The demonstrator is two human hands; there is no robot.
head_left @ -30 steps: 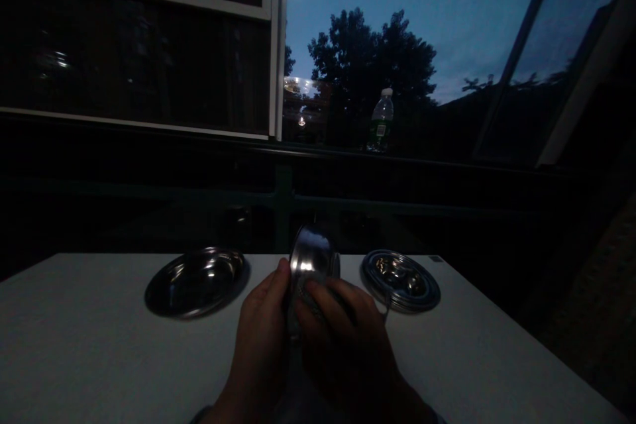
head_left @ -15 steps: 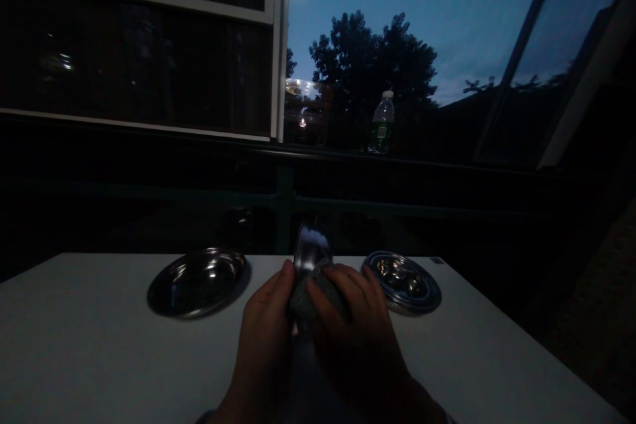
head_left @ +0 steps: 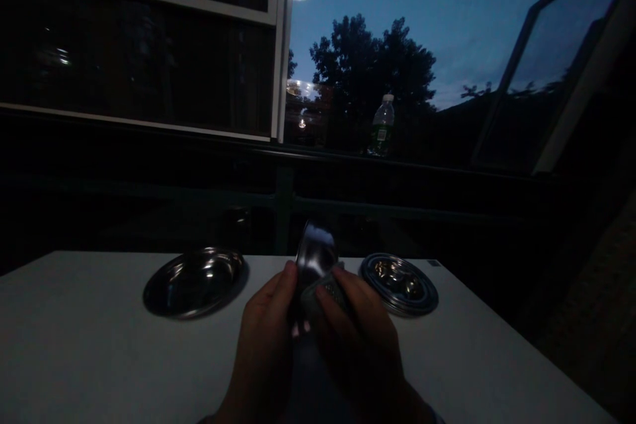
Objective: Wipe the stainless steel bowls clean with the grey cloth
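A small shiny metal bowl (head_left: 317,250) is held up on its side above the near middle of the table, tilted. My left hand (head_left: 265,328) grips its left edge, thumb along the near side and the other fingers mostly hidden behind. In my right hand (head_left: 360,331) is a grey-green scouring pad or folded cloth (head_left: 311,305); its exact kind is hard to make out in the dim light. Bent fingers press the pad against the bowl's lower right part. Both hands are closed and close together.
On the white table (head_left: 99,358), a wide metal dish (head_left: 193,288) lies to the left and a stack of metal plates (head_left: 431,298) to the right. Beyond the table's far edge, a plastic bottle (head_left: 381,129) stands at the open window (head_left: 507,93).
My right hand and the pad have shifted slightly down over the bowl, and the pad's visible shape has changed. The bowl has moved a little right. My left hand keeps its grip.
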